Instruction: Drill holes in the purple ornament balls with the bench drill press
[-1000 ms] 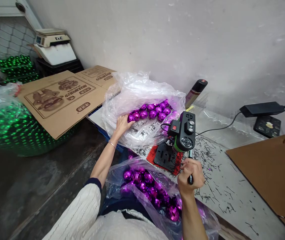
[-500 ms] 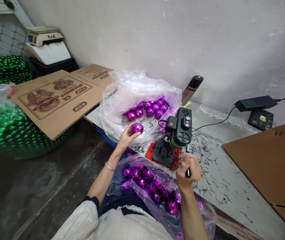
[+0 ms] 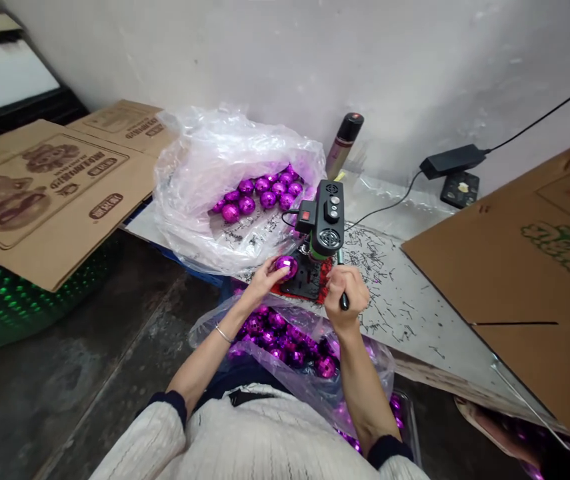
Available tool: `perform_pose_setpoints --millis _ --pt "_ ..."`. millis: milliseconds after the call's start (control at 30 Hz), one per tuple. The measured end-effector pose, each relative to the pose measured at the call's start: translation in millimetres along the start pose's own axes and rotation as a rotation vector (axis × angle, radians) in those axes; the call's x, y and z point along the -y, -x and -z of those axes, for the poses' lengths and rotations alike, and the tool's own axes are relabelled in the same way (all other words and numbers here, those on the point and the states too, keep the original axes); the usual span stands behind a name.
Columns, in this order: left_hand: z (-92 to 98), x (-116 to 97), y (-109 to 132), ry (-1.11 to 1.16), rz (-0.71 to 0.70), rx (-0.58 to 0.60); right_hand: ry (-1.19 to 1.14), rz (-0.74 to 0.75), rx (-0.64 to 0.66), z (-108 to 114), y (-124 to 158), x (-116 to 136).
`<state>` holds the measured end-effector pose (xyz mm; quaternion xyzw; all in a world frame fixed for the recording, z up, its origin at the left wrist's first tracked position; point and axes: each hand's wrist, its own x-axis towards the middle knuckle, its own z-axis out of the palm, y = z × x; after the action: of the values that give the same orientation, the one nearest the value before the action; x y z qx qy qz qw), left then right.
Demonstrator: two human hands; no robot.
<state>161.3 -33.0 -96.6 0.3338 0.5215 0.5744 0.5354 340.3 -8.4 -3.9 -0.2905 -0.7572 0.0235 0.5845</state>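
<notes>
Pinched in the fingers of my left hand [image 3: 263, 280] is a shiny purple faceted bauble [image 3: 286, 267], beside the black slotted base plate [image 3: 302, 279] of a small bench press. My right hand [image 3: 347, 293] is closed around the black lever handle [image 3: 345, 302] of that press [image 3: 330, 215], which has a red switch and round vents on top. A red cloth [image 3: 325, 273] lies under the base plate. Behind my left hand, a clear plastic bag [image 3: 185, 193] holds several purple baubles [image 3: 247, 205]. A second open bag [image 3: 205, 325] of purple baubles [image 3: 297, 358] rests at my lap.
Short dark scraps litter the white table [image 3: 405, 303]. A spray can [image 3: 345, 143] and a black power adapter [image 3: 453, 161] with its cable are by the wall. Flat cardboard [image 3: 65, 180] lies left, over green baubles [image 3: 29, 293]; a cardboard box [image 3: 525, 287] stands right.
My left hand has carried the bauble right, from the bag's front to the press base. My right hand still grips the lever. The whole view has shifted to the right.
</notes>
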Motion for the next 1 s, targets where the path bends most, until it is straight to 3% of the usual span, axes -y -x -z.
perform_pose_setpoints --millis 133,267,400,567,733,1000 --pt "-18.7 14 -6 -0.297 -0.140 -0.027 0.016 -0.005 0.012 2 -2 0" --pt "-20.9 15 -10 -0.598 -0.332 -0.045 0.023 0.001 0.021 2 -1 0" --pt "-20.9 15 -14 -0.734 -0.475 0.010 0.030 0.011 0.019 2 -2 1" --pt "-27.6 20 -19 -0.807 -0.556 0.025 0.026 0.016 0.017 4 -7 4" --pt "-32.8 29 -22 -0.726 -0.559 0.016 0.010 -0.016 0.015 5 -9 6" --pt "-30.5 34 -23 -0.688 -0.567 0.014 0.010 0.006 -0.031 -6 10 0"
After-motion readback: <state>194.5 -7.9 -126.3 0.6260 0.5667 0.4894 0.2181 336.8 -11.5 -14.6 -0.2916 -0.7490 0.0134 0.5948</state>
